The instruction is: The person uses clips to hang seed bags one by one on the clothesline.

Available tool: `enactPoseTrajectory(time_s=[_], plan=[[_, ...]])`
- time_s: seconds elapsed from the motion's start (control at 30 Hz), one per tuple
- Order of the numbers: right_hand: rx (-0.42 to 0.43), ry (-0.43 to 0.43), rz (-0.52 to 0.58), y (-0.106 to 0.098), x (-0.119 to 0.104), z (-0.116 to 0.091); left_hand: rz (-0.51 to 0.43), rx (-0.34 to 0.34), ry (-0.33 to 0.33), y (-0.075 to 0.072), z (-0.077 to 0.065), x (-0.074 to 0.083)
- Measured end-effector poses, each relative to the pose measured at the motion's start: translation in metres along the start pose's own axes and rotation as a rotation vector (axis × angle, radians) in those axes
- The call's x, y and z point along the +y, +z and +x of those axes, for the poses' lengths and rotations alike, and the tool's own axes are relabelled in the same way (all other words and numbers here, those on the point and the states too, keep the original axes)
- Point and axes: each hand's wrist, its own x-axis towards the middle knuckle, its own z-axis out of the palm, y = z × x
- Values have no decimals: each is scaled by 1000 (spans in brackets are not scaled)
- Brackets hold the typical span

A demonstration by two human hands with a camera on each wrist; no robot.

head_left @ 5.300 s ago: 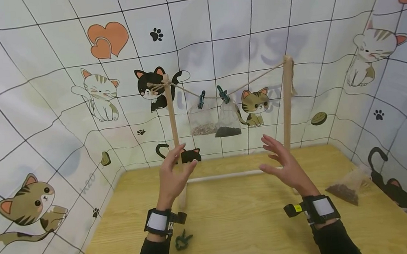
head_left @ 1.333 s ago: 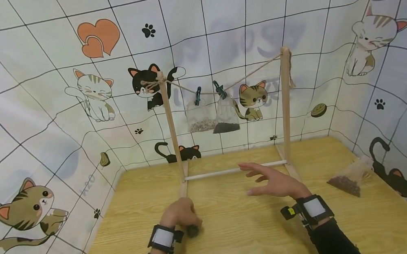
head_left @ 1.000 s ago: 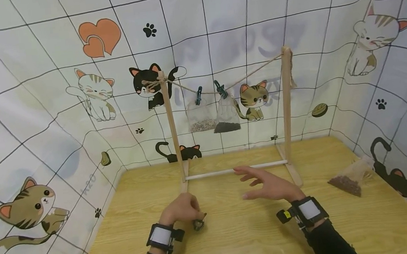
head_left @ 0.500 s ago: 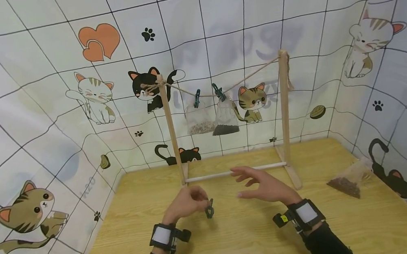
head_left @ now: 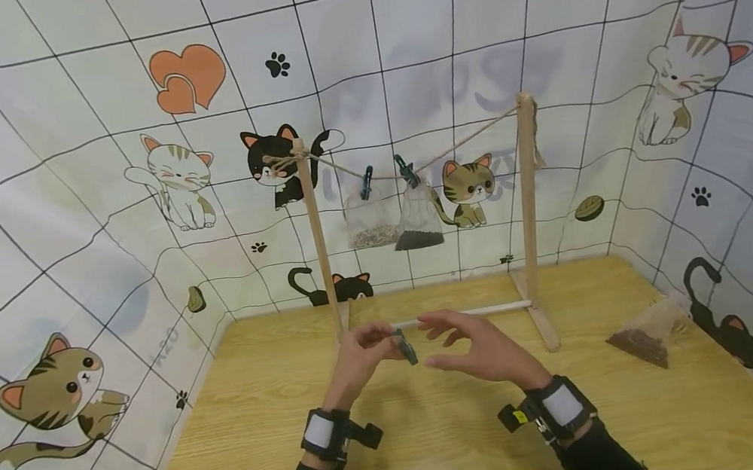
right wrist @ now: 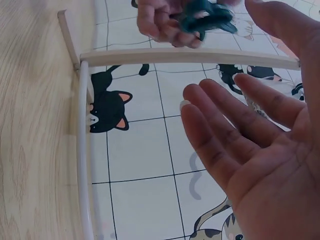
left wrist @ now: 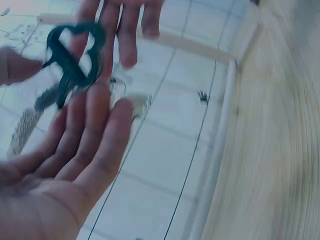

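A dark green clothes peg (head_left: 406, 348) is pinched between the thumb and fingers of my left hand (head_left: 358, 359), held above the table before the wooden stand. Its heart-shaped handle end shows large in the left wrist view. My right hand (head_left: 485, 347) is just to the right of the peg, fingers spread and thumb apart, holding nothing. On the stand's twine (head_left: 476, 138), two similar pegs hold up small clear bags: one with pale speckled bits (head_left: 374, 235), the other with black grains (head_left: 420, 239).
The stand has two upright posts (head_left: 530, 220), flat feet and a white rod (head_left: 502, 307) low between them. Another clear bag with brown contents (head_left: 640, 344) lies at the right on the wooden table (head_left: 258, 420). Cat-print cloth (head_left: 230, 203) surrounds the table.
My left hand has picked the peg up from the table at front left, then raised it rightward and forward. My right hand has dropped and shifted left, so the two hands are close together.
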Motion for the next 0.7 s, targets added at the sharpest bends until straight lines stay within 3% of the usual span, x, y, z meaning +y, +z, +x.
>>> enactPoseTrajectory(time_s=[0.23,0.43,0.7], plan=[[142,-82,-6,5,-4,1,-133,149,42,23,3,7],[240,-157,-10,8,-9,2,-217,196,69,41,6,13],[323,-226,-59,7,-13,4,-215,248,67,52,6,13]])
